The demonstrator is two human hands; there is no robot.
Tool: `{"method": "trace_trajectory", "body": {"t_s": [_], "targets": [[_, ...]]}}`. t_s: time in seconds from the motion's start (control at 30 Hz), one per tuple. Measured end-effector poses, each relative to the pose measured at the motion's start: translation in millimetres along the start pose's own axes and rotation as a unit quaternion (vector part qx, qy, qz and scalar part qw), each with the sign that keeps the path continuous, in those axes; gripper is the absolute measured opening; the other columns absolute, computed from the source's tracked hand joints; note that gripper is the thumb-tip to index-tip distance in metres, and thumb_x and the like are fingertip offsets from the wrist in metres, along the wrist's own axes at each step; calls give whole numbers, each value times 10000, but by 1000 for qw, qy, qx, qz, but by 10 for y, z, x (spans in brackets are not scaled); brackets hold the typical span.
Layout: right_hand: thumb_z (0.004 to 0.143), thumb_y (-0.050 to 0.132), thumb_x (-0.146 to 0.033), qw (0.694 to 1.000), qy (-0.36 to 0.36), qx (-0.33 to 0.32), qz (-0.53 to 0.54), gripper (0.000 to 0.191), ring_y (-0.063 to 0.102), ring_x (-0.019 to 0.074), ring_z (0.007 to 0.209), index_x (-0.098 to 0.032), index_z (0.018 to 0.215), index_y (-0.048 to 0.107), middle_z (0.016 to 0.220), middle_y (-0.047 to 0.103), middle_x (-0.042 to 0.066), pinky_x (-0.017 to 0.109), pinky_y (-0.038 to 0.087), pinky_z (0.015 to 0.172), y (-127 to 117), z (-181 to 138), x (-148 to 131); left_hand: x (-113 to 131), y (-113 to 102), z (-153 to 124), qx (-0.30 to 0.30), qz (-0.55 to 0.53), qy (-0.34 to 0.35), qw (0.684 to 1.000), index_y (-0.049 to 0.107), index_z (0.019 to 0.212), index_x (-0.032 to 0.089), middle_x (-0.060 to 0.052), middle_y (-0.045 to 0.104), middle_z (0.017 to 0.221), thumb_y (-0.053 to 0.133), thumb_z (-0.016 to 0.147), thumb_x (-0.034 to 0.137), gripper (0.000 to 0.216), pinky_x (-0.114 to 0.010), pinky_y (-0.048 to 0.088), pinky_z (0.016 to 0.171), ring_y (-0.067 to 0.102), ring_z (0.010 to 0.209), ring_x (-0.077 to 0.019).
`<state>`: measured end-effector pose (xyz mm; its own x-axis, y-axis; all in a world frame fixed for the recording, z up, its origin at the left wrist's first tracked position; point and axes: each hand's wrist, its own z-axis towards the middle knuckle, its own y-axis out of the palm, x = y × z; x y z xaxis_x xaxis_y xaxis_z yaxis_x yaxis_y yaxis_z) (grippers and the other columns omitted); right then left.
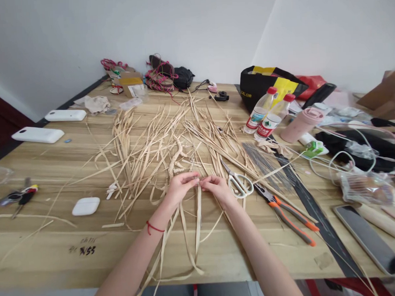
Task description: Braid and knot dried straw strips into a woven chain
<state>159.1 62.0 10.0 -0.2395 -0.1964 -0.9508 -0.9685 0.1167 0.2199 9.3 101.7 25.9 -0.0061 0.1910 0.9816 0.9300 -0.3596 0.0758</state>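
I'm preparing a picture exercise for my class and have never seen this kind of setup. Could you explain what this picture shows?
There is no machine here: these are a person's two bare hands. The single picture comes from a camera worn on the head, looking forward and down. The left hand, with a red string round its wrist, and the right hand meet, fingers pinched, at the top of a pale strip; exactly how they share it is too small to tell. Many loose strips spread over the wooden table. Right of the hands lie scissors and pliers; farther right are a phone, two bottles and a pink cup. On the left lie a small white case and some keys.
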Motion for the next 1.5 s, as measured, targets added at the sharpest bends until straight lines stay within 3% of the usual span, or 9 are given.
{"method": "trace_trajectory", "body": {"t_s": [0.3, 0.4, 0.53, 0.9, 1.17, 1.5], "targets": [[536, 780, -334, 998, 38, -16, 42, 219, 599, 128, 607, -178, 640, 665, 657, 651, 0, 259, 508, 646, 6, -20, -38, -3, -17, -9, -6, -16, -14, 1000, 624, 931, 137, -83, 676, 901, 711, 673, 301, 318, -283, 548, 650, 647, 763, -174], [538, 780, -340, 998, 41, -22, 44, 232, 612, 133, 616, -174, 656, 668, 651, 655, 5, 259, 514, 645, 1, -18, -25, 6, -48, -7, -38, 11, -14, 999, 634, 966, 141, -86, 670, 915, 698, 686, 311, 333, -288, 543, 679, 641, 805, -181], [549, 776, -338, 998, 45, -16, 41, 238, 613, 123, 599, -164, 674, 673, 682, 666, 19, 248, 513, 630, -13, -13, -9, 11, -79, -4, -72, 22, -7, 997, 614, 1073, 144, -86, 668, 944, 733, 637, 183, 454, -298, 524, 758, 631, 812, -161], [549, 765, -298, 998, 48, -7, 40, 195, 595, 107, 532, -158, 642, 666, 601, 651, 10, 233, 500, 571, -8, -18, -51, 14, -67, -11, -82, 12, -28, 996, 579, 1168, 184, -109, 597, 1181, 759, 583, 128, 615, -265, 539, 682, 603, 653, -95], [535, 773, -296, 999, 36, 2, 39, 192, 576, 103, 517, -166, 610, 654, 621, 654, 8, 230, 480, 540, -8, -18, -40, 16, -75, -31, -107, 9, -23, 994, 575, 1178, 228, -103, 502, 1298, 753, 597, 123, 616, -231, 532, 615, 581, 603, -60], [593, 743, -316, 997, 44, -6, 69, 279, 604, 107, 485, -165, 813, 660, 591, 665, 6, 191, 454, 456, -14, -47, -123, 52, -58, -50, -100, 19, -19, 995, 562, 1193, 237, -104, 443, 1349, 747, 606, 116, 627, -220, 527, 574, 555, 563, -40]]}}
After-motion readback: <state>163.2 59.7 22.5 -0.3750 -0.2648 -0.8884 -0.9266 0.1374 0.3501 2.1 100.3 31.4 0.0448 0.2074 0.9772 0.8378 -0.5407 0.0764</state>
